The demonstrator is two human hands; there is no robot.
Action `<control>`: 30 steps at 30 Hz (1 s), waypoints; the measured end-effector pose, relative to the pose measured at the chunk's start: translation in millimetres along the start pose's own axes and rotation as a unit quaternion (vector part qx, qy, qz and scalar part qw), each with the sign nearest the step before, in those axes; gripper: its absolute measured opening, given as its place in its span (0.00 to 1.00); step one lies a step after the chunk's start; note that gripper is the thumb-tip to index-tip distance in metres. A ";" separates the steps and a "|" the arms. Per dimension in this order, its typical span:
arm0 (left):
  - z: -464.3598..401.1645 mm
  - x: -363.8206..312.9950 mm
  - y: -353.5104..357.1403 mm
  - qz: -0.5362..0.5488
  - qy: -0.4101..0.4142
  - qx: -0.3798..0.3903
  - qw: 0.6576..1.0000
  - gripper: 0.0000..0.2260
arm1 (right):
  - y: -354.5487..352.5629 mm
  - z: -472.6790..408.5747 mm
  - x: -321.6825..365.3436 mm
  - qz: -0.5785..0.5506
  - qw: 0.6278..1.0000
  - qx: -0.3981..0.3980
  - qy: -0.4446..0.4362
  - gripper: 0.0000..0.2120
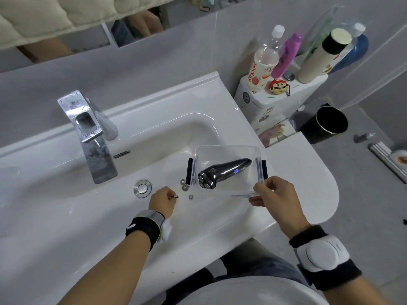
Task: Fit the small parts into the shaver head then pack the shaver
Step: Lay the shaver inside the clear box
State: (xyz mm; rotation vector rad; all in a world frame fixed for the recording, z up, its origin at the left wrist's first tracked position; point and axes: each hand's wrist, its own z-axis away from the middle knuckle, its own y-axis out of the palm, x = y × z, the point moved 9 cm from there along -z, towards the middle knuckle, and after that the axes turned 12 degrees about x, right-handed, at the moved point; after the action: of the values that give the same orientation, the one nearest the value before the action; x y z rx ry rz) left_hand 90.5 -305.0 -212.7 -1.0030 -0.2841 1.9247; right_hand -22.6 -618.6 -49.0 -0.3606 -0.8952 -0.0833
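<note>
Both wrists are strapped with black bands; a white round module is carried on the right one, a silver one on the left. Left hand (pixel 162 202) is curled over the sink (pixel 66 194) floor, and a small thin tool (pixel 175 196) with a reddish tip is pinched between its fingertips. Right hand (pixel 273 195) is clamped on the near right corner of a clear plastic box (pixel 229 150), thumb on top, fingers underneath.

Shaver (pixel 222 172) is laid inside the box, three-cutter head toward the left near corner, handle pointed to the far right. A small blue light is lit on the handle. No brand can be read on it. Black clips are seen on the box's left and right sides.

Loose parts are left on the basin floor outside the box: two ring-shaped pieces (pixel 184 184) just beside the left clip, touching or nearly touching each other, and a small toothed cutter (pixel 191 196) nearer the camera, just right of the tool tip. Drain plug (pixel 142 188) is set left of these, under the chrome faucet (pixel 92 133).

On the toilet tank (pixel 264 100) beyond the sink: a clear bottle (pixel 263 62) with a white cap and red script on its label (not legible), a purple bottle (pixel 286 56), a cream bottle with a black collar (pixel 323 53), a blue bottle behind it, and a Mario-head figure (pixel 278 86). Small stickers on the tank cannot be read. A black bin (pixel 326 126) is placed on the floor at right; its contents cannot be seen.
</note>
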 end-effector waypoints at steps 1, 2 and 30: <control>6.6 -2.1 -6.2 0.034 0.005 -0.010 0.999 0.01 | 1.6 1.3 -0.4 -0.001 1.000 -0.001 0.000 0.12; 14.2 -6.4 -14.1 0.072 0.018 -0.021 0.997 0.01 | 3.2 2.7 -0.4 -0.001 1.000 -0.002 -0.001 0.11; 125.6 -162.7 -66.8 0.008 0.257 0.054 0.965 0.08 | 57.7 33.9 9.6 0.008 1.000 0.012 -0.019 0.09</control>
State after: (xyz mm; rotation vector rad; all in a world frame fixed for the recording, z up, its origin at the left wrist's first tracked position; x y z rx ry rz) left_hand 79.2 -375.7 -8.8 -1.3854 0.1264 1.6024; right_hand -29.3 -552.2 -38.0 -0.3485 -0.9301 -0.0516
